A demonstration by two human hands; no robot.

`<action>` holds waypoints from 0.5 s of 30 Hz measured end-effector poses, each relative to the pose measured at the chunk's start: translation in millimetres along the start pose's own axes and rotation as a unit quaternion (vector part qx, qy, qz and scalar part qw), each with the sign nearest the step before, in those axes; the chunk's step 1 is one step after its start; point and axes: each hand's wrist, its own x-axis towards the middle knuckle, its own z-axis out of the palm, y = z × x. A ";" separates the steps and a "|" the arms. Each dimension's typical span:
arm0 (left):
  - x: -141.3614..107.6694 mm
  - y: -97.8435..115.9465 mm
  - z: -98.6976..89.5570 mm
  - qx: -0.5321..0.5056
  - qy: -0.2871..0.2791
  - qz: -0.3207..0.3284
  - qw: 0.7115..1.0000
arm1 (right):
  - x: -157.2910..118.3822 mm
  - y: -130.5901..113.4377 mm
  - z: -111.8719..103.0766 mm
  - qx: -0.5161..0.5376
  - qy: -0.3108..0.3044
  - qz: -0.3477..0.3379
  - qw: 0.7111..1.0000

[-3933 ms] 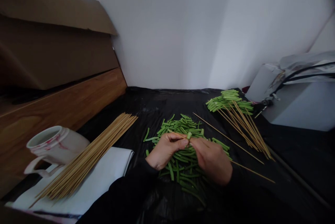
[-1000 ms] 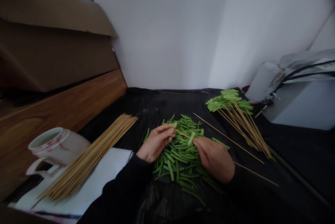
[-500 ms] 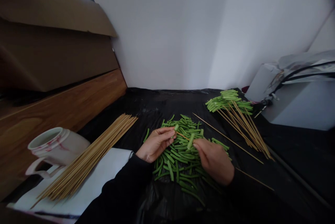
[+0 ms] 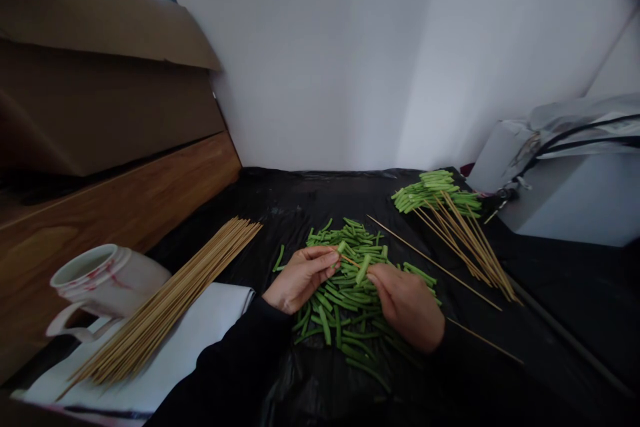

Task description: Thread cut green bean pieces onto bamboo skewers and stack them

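Note:
Over a loose pile of cut green beans (image 4: 345,340), my two hands meet at a thin bamboo skewer (image 4: 351,260). My left hand (image 4: 300,279) pinches a short green bean piece (image 4: 341,248) at the skewer's left end. Closed around the skewer is my right hand (image 4: 411,310), whose fingertips touch another bean piece (image 4: 364,269) that sits crosswise on it. A length of stick (image 4: 485,341) shows beyond the right hand; the hand hides whether it is the same skewer.
On the left, a bundle of bamboo skewers (image 4: 170,300) lies across white paper (image 4: 220,304) beside a tipped mug (image 4: 125,280). Skewered beans (image 4: 433,188) are stacked at back right. One loose skewer (image 4: 435,262) lies nearer. A cardboard box (image 4: 110,100) and a pale box (image 4: 575,194) flank the black-covered surface.
The bean piece in my left fingers has shifted slightly right, nearer the piece by my right hand. The right hand has barely moved, still gripping the skewer.

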 end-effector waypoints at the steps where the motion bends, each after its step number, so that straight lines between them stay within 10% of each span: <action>1: -0.4 0.1 0.6 0.000 0.000 0.000 1.000 | 0.1 -0.2 0.0 -0.001 0.001 0.000 1.000; 15: -5.0 -6.2 10.4 0.027 -0.017 0.008 0.999 | 0.4 -2.5 0.8 -0.003 0.006 -0.001 1.000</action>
